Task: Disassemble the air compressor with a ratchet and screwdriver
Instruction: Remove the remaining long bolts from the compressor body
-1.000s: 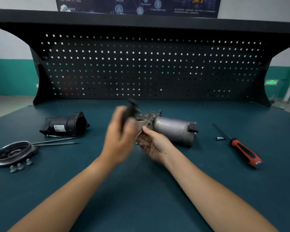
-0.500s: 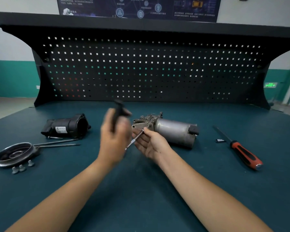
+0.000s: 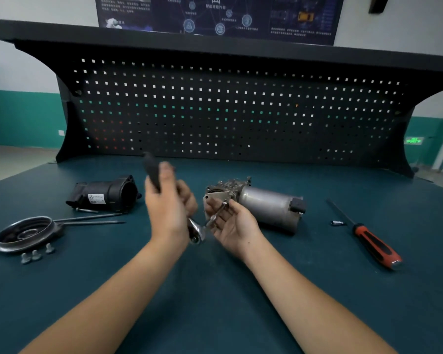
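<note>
One wide-angle camera, worn on the head, looks forward and down from the near side of the workbench and squarely faces the pegboard, whose top edge bows with the lens. It is near. The left hand and right hand, both on the ratchet, fall mid-frame in front of the pegboard, beside the air compressor.

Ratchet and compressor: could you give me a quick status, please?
Left hand grips ratchet. Right hand steadies extension bar at compressor. Nothing in the way.
</note>
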Demonstrator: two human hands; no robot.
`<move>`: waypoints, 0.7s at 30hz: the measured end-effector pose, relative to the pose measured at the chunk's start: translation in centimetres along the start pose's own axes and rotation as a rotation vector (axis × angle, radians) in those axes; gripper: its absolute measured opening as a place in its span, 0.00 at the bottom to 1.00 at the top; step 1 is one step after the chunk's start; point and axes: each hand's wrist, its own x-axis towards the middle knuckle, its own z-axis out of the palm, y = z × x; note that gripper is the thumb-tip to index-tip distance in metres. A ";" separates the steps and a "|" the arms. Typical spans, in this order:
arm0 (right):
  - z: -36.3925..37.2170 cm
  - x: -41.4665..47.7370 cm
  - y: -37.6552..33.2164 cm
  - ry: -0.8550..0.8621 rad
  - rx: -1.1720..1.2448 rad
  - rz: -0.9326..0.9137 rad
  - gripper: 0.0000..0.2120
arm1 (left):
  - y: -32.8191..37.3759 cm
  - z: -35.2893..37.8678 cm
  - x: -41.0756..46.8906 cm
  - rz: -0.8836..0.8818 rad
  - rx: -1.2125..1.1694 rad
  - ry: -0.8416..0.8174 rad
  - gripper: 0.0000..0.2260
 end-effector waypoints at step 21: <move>-0.5 0.4 -0.4 -0.080 -0.084 0.022 0.13 | 0.1 -0.2 1.3 0.037 0.075 0.029 0.12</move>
